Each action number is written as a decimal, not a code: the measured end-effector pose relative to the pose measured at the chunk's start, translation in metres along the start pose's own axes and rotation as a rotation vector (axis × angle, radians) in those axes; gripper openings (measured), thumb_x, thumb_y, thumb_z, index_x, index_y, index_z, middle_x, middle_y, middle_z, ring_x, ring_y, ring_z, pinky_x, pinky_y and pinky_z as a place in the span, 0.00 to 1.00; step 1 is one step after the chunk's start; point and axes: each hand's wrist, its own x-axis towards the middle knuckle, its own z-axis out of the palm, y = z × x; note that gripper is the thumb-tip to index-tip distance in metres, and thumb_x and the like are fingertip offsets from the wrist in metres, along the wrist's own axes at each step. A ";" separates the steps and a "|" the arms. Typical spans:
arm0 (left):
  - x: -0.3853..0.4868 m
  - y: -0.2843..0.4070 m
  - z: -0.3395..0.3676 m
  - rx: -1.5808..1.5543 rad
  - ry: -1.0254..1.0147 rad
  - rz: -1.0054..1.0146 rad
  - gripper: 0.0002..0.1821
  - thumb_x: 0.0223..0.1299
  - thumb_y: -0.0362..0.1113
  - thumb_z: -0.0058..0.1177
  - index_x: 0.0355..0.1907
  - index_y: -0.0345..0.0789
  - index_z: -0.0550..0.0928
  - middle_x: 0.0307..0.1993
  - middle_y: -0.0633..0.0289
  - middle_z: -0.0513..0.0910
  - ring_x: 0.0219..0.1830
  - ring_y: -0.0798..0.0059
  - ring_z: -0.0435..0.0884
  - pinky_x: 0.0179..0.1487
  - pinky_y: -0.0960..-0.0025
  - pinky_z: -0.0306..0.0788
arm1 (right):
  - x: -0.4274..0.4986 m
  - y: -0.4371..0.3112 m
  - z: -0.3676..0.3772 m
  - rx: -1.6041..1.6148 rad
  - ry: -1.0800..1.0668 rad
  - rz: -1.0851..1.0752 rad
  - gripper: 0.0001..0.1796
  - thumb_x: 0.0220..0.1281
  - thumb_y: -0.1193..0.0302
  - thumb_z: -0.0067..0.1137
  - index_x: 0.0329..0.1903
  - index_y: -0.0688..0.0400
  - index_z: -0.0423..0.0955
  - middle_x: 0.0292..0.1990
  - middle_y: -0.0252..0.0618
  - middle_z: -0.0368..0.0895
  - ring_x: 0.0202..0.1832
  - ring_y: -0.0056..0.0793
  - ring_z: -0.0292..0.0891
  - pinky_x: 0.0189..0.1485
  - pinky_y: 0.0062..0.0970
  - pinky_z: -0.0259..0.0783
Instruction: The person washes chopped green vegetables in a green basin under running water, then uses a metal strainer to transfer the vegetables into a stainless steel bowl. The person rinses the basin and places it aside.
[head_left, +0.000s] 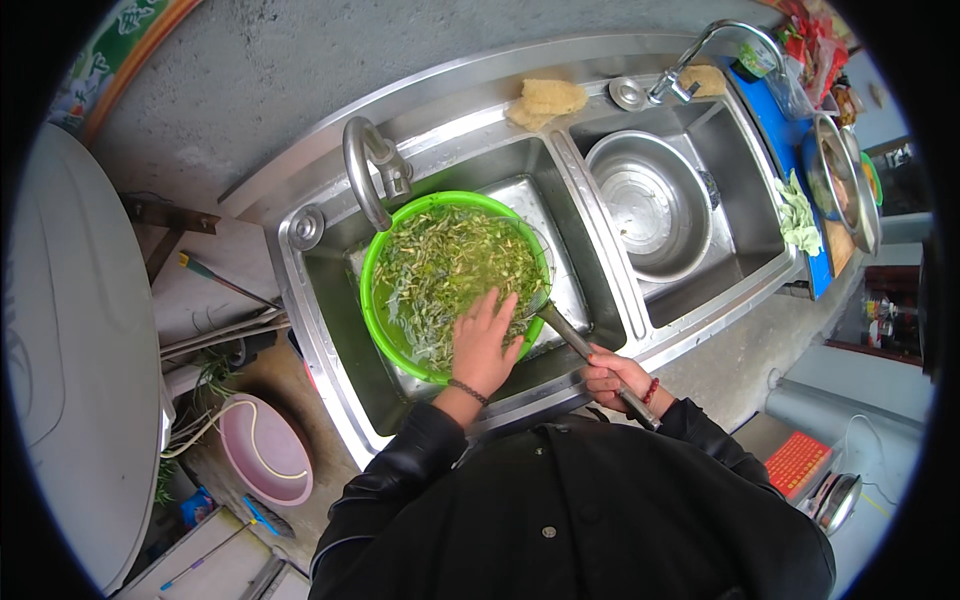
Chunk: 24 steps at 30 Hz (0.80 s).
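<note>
A bright green plastic basin (367, 300) stands in the left sink bowl (611, 330), holding water and chopped green leaves and stems (450, 262). My left hand (487, 337) reaches over the basin's near rim, palm down and fingers slightly apart, at the surface of the greens. Whether its fingertips are under water I cannot tell. Around the handle of a wire-mesh skimmer (570, 328) my right hand (616, 379) is closed, in front of the sink's near edge. The skimmer's mesh head lies at the basin's right side, partly hidden by greens.
A curved steel faucet (364, 172) overhangs the basin's far left rim. In the right sink bowl (750, 225) sits a stainless steel basin (649, 206). Yellow sponge-like cloths (551, 101) lie on the back ledge, near a second faucet (675, 75). A pink tub (262, 457) stands at floor level, left.
</note>
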 end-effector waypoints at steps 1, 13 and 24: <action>-0.008 -0.004 -0.004 -0.018 0.028 -0.003 0.36 0.54 0.41 0.58 0.67 0.42 0.64 0.67 0.51 0.61 0.66 0.51 0.60 0.67 0.50 0.52 | -0.007 0.000 0.002 -0.020 0.013 -0.014 0.16 0.72 0.69 0.41 0.58 0.42 0.64 0.23 0.24 0.62 0.16 0.10 0.57 0.19 0.14 0.56; -0.070 -0.072 0.016 -0.435 0.212 -0.363 0.31 0.54 0.33 0.59 0.62 0.36 0.68 0.62 0.47 0.67 0.64 0.53 0.66 0.66 0.63 0.61 | -0.040 0.004 0.025 -0.006 -0.154 -0.042 0.21 0.72 0.70 0.40 0.65 0.44 0.58 0.23 0.24 0.62 0.15 0.10 0.56 0.17 0.14 0.54; -0.082 -0.095 0.037 -0.574 0.192 -0.532 0.30 0.54 0.31 0.59 0.62 0.35 0.70 0.49 0.55 0.78 0.46 0.71 0.79 0.50 0.69 0.73 | -0.049 0.018 0.030 0.034 -0.138 -0.056 0.20 0.72 0.70 0.39 0.65 0.48 0.59 0.22 0.24 0.60 0.15 0.09 0.55 0.17 0.13 0.55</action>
